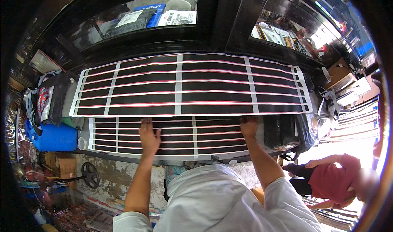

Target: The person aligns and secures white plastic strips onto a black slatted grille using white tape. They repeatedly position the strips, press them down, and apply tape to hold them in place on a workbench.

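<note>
Two long black sheets with white and red stripes and pale cross bands lie on the bench, one beyond the other. The far striped sheet [213, 96] is the larger, and its near edge lies over the back part of the near striped sheet [176, 144]. My left hand [150, 137] rests flat on the near sheet, fingers stretched forward to the far sheet's edge, thumb spread to the right. Further right, my right hand [249, 128] is closed at the far sheet's near edge, its fingers curled and the fingertips hidden.
A blue plastic container [55, 137] and a white cup [82, 143] stand at the left. Black plastic-wrapped packages [280, 131] lie at the right end. Dark framed glass panels [233, 23] rise behind the bench. A person in a red shirt [333, 180] is at the lower right.
</note>
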Tool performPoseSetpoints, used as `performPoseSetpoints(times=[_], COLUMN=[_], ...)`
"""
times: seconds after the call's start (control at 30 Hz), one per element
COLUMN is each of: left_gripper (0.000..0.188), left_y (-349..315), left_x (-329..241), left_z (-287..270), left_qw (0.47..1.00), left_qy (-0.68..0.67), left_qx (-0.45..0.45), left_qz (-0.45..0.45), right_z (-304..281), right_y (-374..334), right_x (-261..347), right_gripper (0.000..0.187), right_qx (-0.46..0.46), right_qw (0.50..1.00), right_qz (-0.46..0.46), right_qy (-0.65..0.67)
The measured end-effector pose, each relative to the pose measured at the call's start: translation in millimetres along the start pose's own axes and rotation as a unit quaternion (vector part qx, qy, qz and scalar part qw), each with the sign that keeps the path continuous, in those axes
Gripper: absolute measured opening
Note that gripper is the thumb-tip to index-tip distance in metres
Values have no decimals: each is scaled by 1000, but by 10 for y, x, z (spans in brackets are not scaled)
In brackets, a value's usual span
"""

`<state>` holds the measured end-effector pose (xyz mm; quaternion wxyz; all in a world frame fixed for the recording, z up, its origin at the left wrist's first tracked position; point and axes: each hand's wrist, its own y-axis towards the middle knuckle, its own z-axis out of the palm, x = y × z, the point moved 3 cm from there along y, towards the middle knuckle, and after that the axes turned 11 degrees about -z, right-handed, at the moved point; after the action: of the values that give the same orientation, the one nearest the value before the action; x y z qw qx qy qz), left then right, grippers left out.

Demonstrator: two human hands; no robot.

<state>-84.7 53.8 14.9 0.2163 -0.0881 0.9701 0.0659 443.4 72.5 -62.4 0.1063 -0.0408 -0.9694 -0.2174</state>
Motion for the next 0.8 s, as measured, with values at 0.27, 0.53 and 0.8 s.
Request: performPoseSetpoints(times=[0.27,0.53,0.8], left_gripper=[83,84,83], left_y=[342,291,271], left_x=[315,349,423], left_z=[-141,-238,-206], left_qw=[967,958,956], left_qy=[115,141,138], left_qx=[192,210,219], left_qz=[-123,-139,-140], right_z=[283,69,133], right_y=[158,397,419], right_x=[-119,-154,-268], right_gripper=[33,66,57], right_qx=[31,225,285], right_qw=[992,962,951], right_qz=[37,142,85], right_qy=[-117,-51,-81])
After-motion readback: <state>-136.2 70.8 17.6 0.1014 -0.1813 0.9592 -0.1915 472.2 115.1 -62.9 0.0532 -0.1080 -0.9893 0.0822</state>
